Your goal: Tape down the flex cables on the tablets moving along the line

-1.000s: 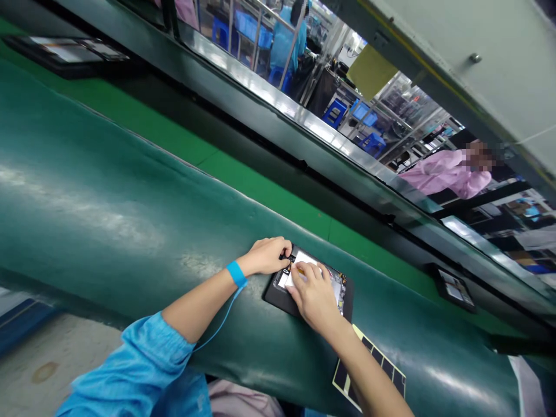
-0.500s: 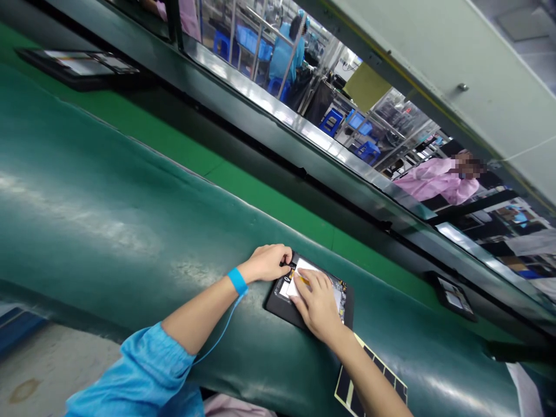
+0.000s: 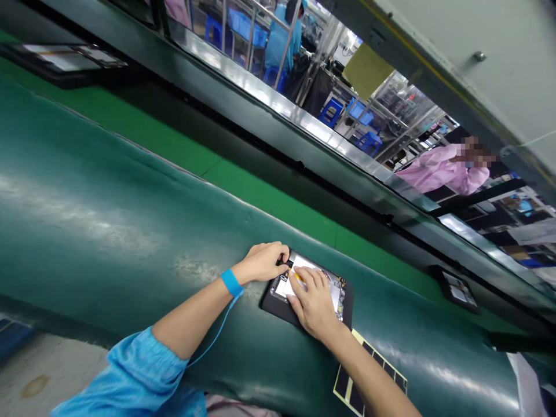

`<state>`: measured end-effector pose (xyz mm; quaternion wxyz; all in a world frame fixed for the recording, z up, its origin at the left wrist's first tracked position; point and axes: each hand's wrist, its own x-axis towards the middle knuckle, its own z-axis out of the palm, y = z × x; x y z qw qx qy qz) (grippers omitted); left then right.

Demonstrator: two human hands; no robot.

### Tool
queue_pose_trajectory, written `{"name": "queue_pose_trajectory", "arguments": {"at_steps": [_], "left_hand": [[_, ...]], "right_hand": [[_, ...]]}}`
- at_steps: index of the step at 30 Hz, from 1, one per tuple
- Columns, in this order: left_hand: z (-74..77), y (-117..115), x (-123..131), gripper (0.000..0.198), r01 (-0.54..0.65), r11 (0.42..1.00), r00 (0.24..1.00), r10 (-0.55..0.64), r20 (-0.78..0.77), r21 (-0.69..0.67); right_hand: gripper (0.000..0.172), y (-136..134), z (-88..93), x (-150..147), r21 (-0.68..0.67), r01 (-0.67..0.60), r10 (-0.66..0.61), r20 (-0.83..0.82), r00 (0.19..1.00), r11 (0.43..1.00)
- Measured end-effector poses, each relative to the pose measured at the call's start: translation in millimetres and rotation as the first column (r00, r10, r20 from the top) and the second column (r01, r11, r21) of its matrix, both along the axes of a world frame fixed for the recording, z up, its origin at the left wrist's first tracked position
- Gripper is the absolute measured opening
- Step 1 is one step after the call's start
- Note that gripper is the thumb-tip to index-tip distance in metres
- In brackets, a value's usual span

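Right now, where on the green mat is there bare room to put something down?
Free: the green mat left of the left hand. Crowded: both hands, the right hand too, sit on the open device, with a yellow-black sheet beside it.

One camera only, worn on my head, tilted hard so the green desk runs diagonally. It looks forward and down, close over my left hand and right hand low in frame, and past the conveyor belt to distant workstations
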<state>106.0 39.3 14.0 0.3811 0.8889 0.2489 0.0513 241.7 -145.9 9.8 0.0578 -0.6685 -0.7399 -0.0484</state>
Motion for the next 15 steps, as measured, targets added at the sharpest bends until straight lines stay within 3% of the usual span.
{"name": "queue_pose_trajectory", "arguments": {"at_steps": [6,15], "left_hand": [[1.5,0.5,-0.2,0.010,0.003,1.000,1.000,-0.003,-0.008,0.004],[-2.0,0.3,0.7,0.010,0.001,1.000,1.000,-0.001,0.001,-0.004]], "right_hand": [[0.049,-1.3,-5.3,3.6,0.039,-0.007,0.011,-0.107,0.994,0.999],[0.044,0.7,-2.3,-1.1,0.008,0.019,-0.018,-0.059,0.998,1.000]]}}
